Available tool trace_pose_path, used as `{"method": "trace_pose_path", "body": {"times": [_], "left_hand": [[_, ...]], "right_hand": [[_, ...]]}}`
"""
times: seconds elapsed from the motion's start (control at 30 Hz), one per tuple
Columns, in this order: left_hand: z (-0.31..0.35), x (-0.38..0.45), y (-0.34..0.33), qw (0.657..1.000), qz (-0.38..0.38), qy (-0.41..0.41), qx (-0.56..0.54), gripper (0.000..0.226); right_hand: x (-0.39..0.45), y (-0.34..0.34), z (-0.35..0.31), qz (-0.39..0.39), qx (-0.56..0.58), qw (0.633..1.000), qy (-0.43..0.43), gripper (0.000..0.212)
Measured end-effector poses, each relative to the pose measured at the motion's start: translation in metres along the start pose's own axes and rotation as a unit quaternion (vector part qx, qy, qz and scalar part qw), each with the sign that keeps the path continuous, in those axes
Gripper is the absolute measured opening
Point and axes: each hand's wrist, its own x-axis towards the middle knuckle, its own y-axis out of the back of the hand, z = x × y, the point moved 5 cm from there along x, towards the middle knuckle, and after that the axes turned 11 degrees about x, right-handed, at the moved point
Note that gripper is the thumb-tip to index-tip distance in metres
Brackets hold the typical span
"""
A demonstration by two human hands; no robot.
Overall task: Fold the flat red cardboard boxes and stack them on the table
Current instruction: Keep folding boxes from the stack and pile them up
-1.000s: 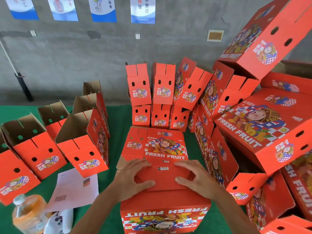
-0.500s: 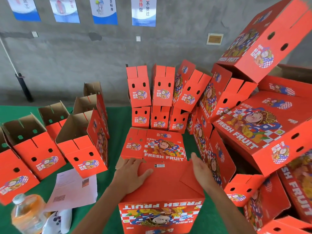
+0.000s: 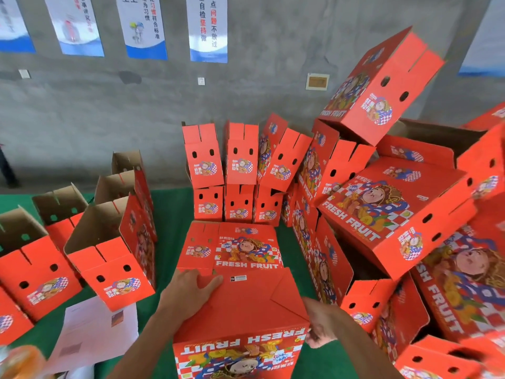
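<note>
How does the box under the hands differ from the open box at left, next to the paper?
The box under the hands has its red flaps folded shut on top; the open box at left gapes, showing brown inside. The first stands upright with its print upside down; the second lies tipped on the table. Both carry the same red fruit print.

The red boxes [image 3: 240, 310] were smooth printed cardboard, plain brown inside; the table [image 3: 166, 214] wore matt green cloth.

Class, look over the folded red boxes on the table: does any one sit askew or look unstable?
Yes. The top box of the right-hand pile is tilted on one corner, while the back rows stand upright.
</note>
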Motion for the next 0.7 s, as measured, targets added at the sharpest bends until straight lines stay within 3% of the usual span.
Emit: {"method": "trace_pose_path", "body": {"times": [0.13, 0.23, 0.4, 0.5, 0.6, 0.63, 0.7], "left_hand": [[-0.015, -0.006, 0.026, 0.998, 0.045, 0.016, -0.031, 0.069], [-0.027, -0.007, 0.066, 0.992, 0.097, 0.019, -0.082, 0.069], [-0.050, -0.010, 0.130, 0.965, 0.195, -0.010, -0.175, 0.059], [-0.073, -0.013, 0.162, 0.933, 0.260, -0.003, -0.247, 0.053], [-0.095, -0.018, 0.184, 0.921, 0.270, 0.006, -0.280, 0.045], [-0.101, -0.021, 0.189, 0.918, 0.269, -0.004, -0.292, 0.041], [-0.108, -0.026, 0.194, 0.905, 0.261, -0.040, -0.335, 0.037]], "right_hand": [[-0.011, -0.005, -0.009, -0.081, 0.052, 0.995, 0.021, 0.065], [-0.033, -0.004, -0.049, -0.110, 0.008, 0.991, 0.077, 0.063], [-0.102, -0.028, -0.151, -0.032, -0.091, 0.967, 0.234, 0.073], [-0.150, -0.065, -0.201, -0.043, -0.120, 0.917, 0.377, 0.055], [-0.188, -0.119, -0.227, -0.074, -0.137, 0.854, 0.497, 0.047], [-0.197, -0.143, -0.230, -0.075, -0.167, 0.821, 0.541, 0.042], [-0.205, -0.198, -0.229, -0.029, -0.291, 0.709, 0.641, 0.039]]}}
